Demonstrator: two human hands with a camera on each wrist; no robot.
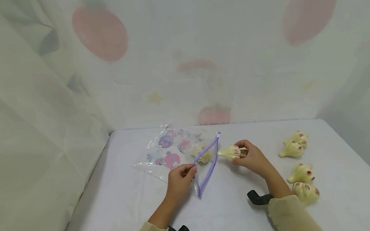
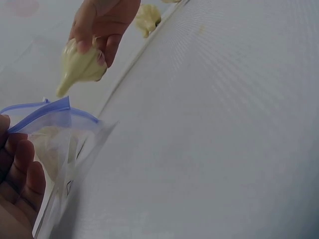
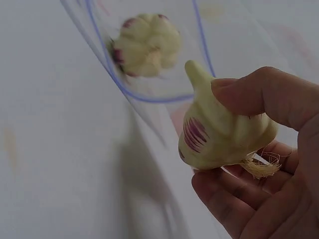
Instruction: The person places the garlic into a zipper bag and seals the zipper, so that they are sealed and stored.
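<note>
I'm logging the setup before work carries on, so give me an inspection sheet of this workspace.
Surface: white table, flat.
Bag: clear, printed, lying on the table, purple-edged mouth open.
Bagged garlic: at least one bulb, near the mouth.
Held garlic: its body outside the bag, stem towards the mouth.
Loose garlic: four bulbs in two pairs, on the table's right side.
Clutter: nothing seen.
Left hand: pinches the bag's rim.
Right hand: grips the held garlic.
Cables: nothing seen.
Surroundings: pale backdrop with strawberry prints behind the table.
</note>
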